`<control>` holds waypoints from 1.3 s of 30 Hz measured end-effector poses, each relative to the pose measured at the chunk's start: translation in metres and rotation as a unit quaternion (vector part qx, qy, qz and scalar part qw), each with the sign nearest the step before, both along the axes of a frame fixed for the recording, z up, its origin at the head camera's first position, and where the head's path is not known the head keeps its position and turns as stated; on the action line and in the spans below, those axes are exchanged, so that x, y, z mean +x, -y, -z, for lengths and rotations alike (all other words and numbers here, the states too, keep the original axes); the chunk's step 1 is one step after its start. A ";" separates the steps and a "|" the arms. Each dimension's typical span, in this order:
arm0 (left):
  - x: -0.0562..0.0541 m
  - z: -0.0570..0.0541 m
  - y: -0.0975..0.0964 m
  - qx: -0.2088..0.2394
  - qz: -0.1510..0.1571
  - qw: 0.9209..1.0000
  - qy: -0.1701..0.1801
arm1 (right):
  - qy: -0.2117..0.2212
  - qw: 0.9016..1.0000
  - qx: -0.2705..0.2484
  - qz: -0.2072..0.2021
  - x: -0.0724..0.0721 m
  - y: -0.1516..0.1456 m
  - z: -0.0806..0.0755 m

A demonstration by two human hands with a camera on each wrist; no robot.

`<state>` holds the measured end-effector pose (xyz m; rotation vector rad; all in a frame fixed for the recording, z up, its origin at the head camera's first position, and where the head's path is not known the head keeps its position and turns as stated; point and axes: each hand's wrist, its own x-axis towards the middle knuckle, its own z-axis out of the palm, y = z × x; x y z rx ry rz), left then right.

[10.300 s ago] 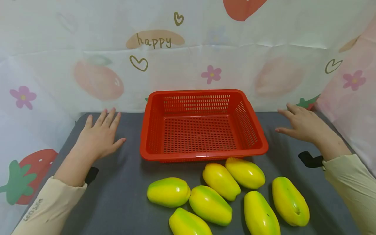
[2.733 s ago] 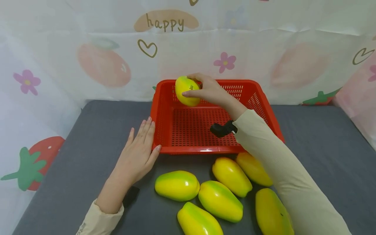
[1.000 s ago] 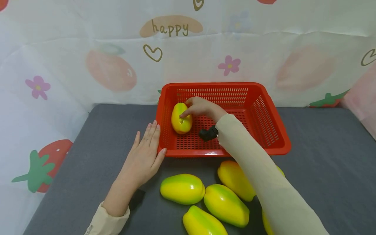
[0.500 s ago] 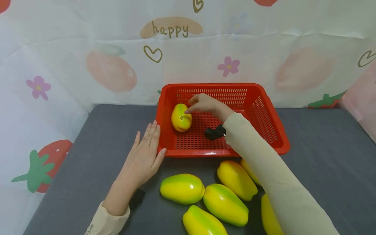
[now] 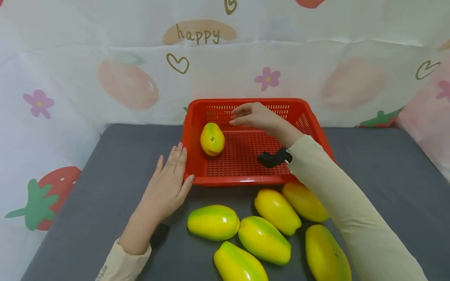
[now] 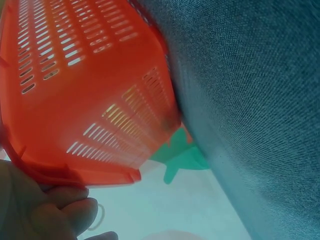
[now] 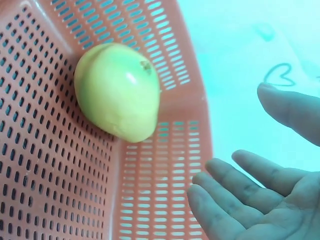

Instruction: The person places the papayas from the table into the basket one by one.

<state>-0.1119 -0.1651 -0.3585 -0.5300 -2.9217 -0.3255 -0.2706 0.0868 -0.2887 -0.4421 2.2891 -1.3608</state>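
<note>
As my left hand (image 5: 164, 189) lies straight-fingered against the basket (image 5: 242, 180) and my relaxed right hand (image 5: 260, 118) hovers empty, one fruit (image 5: 212, 139) sits inside, centre-left, apparently placed, so reaching lower-centre for another fruit (image 5: 264, 240) seems due.

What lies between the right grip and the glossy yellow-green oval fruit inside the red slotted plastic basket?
No object: head and right wrist views show a gap between the right grip and the fruit, with the basket behind it.
</note>
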 end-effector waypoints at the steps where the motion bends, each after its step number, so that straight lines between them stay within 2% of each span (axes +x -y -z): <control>1: 0.000 0.000 0.000 0.000 0.000 1.000 0.001 | -0.003 1.000 -0.003 0.001 0.002 -0.003 -0.001; 16: 0.000 -0.003 -0.001 -0.005 -0.005 1.000 0.011 | -0.056 0.996 -0.054 0.031 0.051 -0.044 -0.016; 26: 0.000 -0.004 -0.002 0.002 -0.006 1.000 0.015 | -0.108 0.991 -0.066 0.053 0.091 -0.068 -0.016; 39: 0.000 -0.003 -0.001 0.003 -0.005 1.000 0.015 | -0.138 0.987 -0.080 0.035 0.137 -0.102 -0.005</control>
